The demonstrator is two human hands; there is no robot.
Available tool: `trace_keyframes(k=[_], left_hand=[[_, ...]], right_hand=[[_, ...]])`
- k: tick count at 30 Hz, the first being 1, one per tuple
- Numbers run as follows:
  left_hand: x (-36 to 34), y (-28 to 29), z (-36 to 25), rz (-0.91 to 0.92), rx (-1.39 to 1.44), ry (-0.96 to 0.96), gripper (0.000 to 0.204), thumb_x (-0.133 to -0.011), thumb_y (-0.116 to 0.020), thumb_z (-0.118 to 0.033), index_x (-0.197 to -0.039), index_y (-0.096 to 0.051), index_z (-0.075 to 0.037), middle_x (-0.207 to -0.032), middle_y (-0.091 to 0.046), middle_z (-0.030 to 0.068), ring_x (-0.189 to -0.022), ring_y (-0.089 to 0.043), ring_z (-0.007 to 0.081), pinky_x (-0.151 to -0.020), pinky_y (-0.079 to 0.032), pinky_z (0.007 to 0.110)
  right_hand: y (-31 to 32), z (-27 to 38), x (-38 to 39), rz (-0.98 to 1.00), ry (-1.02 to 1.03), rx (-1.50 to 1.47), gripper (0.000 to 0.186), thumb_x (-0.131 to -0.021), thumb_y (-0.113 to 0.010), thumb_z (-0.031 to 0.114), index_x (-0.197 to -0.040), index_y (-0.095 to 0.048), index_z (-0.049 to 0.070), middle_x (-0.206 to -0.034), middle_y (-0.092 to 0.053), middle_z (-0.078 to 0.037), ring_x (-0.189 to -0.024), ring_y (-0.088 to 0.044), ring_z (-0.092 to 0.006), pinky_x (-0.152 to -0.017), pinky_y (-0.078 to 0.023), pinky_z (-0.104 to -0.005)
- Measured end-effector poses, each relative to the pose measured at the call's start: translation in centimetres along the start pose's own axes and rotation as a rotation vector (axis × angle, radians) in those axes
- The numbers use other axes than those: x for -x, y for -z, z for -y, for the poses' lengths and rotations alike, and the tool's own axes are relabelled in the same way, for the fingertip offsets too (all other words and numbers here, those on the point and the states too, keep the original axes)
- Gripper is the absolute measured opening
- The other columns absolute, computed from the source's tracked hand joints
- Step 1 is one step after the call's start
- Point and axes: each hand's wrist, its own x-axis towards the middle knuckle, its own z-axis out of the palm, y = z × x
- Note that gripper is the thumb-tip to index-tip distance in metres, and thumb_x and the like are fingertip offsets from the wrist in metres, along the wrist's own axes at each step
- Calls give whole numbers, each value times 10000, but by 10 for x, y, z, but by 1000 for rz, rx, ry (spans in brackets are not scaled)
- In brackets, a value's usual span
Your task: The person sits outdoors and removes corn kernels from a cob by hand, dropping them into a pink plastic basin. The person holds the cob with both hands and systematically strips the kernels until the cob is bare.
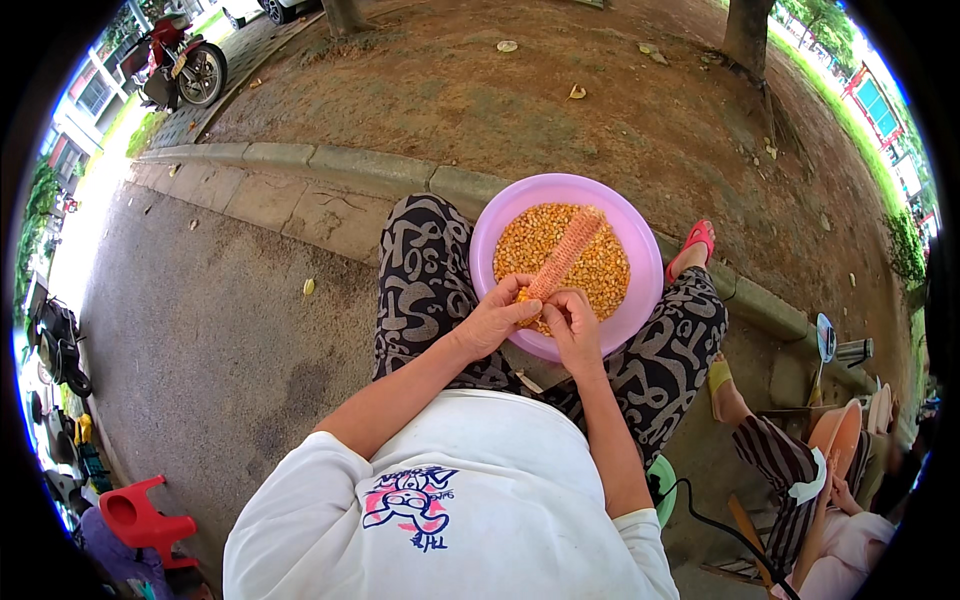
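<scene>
A corn cob (566,252), mostly stripped to its reddish core, tilts up and away over a pink-lilac basin (487,245). Some yellow kernels still show at its near end. My left hand (497,316) is closed around that near end from the left. Against the same end, from the right, my right hand (570,325) presses with thumb and fingers pinched together. Loose golden corn kernels (522,240) cover the inside of the basin, which sits between my knees. My fingers partly hide the cob's near end.
A stone kerb (380,170) runs behind the basin, with bare soil and tree trunks (747,38) beyond. At lower right another person sits with an orange basin (835,437). A red plastic stool (148,520) stands at lower left. A dark cable (715,522) curves beside my right side.
</scene>
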Motion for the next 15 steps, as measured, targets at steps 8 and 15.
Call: trace_keyframes(k=[8,15], left_hand=[[-1,2,2,14,-60,-3,365,-876,-600,-103,-1195,-427,-56,-1075,-514,22,-951,-518,93,-837,-443,235],[-1,-1,0,1,-40,0,351,-880,-592,-102,-1190,-436,-50,-1058,-526,23,-941,-524,98,-839,-449,250]], right_hand=[[-1,-1,1,-7,-13,12,91,-860,-551,68,-858,-521,-18,-874,-510,-98,-701,-543,-165,-616,-452,-272],[-1,-10,3,-17,-25,9,105,-865,-536,76,-862,-516,-28,-871,-520,-108,-707,-537,-170,-623,-452,-282]])
